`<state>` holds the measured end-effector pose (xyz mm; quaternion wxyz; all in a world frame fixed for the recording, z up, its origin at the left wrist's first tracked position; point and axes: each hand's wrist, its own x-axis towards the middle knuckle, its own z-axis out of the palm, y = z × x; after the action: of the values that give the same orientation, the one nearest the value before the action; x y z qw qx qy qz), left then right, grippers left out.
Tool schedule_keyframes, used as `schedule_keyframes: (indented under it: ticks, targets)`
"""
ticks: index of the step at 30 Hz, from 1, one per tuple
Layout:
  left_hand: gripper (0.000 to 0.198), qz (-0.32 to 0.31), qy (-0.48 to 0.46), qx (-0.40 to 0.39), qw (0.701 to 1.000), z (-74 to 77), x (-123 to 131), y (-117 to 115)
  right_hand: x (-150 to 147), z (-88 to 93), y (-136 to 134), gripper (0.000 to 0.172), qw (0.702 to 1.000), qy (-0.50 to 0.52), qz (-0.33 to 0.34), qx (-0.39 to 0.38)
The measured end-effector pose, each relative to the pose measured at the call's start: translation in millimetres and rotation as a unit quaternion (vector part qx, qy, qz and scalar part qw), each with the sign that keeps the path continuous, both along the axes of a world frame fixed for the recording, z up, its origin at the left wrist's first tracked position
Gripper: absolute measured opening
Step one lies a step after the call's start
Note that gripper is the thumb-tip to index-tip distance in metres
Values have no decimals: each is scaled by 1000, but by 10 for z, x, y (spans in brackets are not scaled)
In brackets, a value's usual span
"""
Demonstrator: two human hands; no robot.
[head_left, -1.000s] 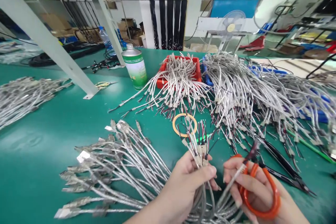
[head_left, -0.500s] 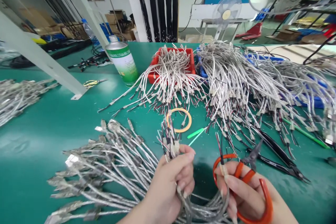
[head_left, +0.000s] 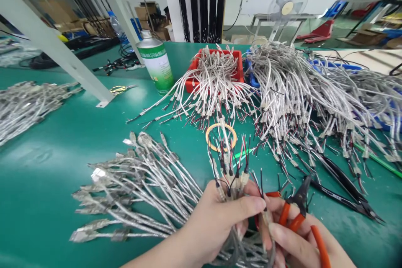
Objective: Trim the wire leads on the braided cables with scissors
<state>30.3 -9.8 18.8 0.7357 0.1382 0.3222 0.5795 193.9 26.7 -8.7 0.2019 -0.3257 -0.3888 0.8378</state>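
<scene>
My left hand (head_left: 220, 217) is closed around a bunch of grey cable ends (head_left: 230, 176), whose black, red and white wires fan upward. In my right hand (head_left: 298, 238) are orange-handled cutters (head_left: 297, 199), lying across the fingers with the dark jaws pointing up and away. The thumb and forefinger of that hand also pinch a single cable end (head_left: 266, 217), close beside my left thumb. Silvery cables (head_left: 150, 184) run from beneath my hands to the left, ending in pale plugs on the green table. Part of the cutters' handles is hidden by my fingers.
Behind my hands lie a tape ring (head_left: 234, 144) and black-handled pliers (head_left: 342, 184). A red bin (head_left: 240, 67) and a large cable pile (head_left: 279, 88) stand further back. To the left are a green-white can (head_left: 157, 67), a metal post (head_left: 63, 46) and another cable heap (head_left: 28, 104).
My left hand has moved right, towards my right hand, and its wire ends are more spread out. The right hand keeps the cutters and one cable end. The camera view has shifted slightly.
</scene>
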Motion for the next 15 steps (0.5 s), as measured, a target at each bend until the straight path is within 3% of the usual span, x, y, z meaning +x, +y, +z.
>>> schedule_keyframes:
  ticks: [5,15]
  targets:
    - [16,-27,-42,-11,999,-8,9,-16,-9,67,18,39,1000,-12,15,-16]
    - [19,-5,51,-45,998,32,3,-31,-27,48,39,40,1000,-4,-7,4]
